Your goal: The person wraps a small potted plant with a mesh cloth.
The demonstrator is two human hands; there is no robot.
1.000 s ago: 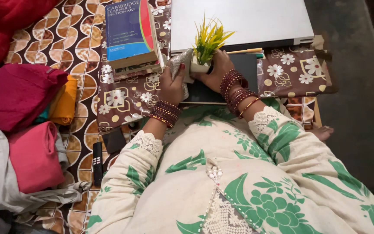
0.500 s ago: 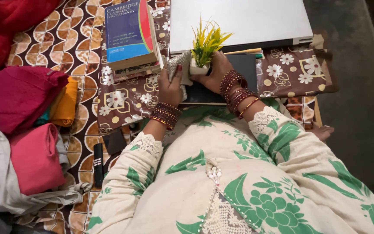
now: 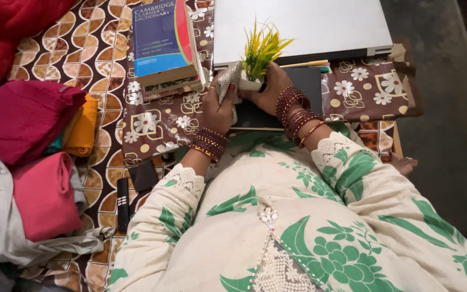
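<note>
Near the low desk's [image 3: 374, 92] middle, the right hand [image 3: 271, 86] is clamped on the small potted plant [image 3: 255, 59], steadying it, while the left hand [image 3: 217, 108], closed on a grey cloth [image 3: 227, 78], presses it against the pot.

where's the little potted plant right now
In the head view the small potted plant sits top centre on the low table, held by the right hand, with the left hand pressing a grey cloth against its white pot, just below the closed laptop.

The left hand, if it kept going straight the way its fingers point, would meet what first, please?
Likely the small white pot of the plant: the left hand presses a grey cloth against it. Depth is uncertain.
</note>
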